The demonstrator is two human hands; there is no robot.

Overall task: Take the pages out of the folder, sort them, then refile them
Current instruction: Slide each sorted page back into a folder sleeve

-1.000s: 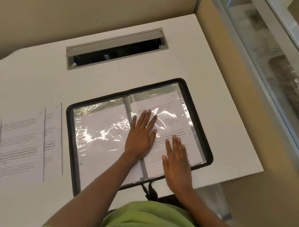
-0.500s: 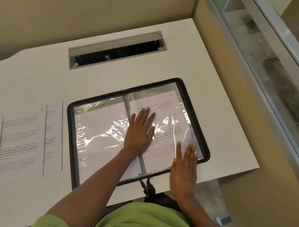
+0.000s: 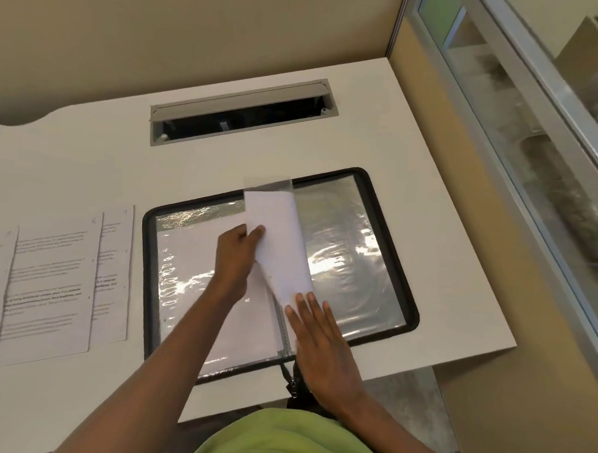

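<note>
Lying open on the white surface [image 3: 429,197], the black zip folder [image 3: 145,288] sits under both hands. L hand [image 3: 236,254] grips the edge of a sleeved page [image 3: 280,239], which stands tilted up over the spine w/ its blank side showing. R hand [image 3: 323,344] is flat, fingers straight, tips touching that page's lower end. Loose printed pages [image 3: 51,291] lie overlapped well left of L hand.

white desk [image 3: 414,135], open folder [image 3: 411,320], loose pages [image 3: 52,284]
</note>
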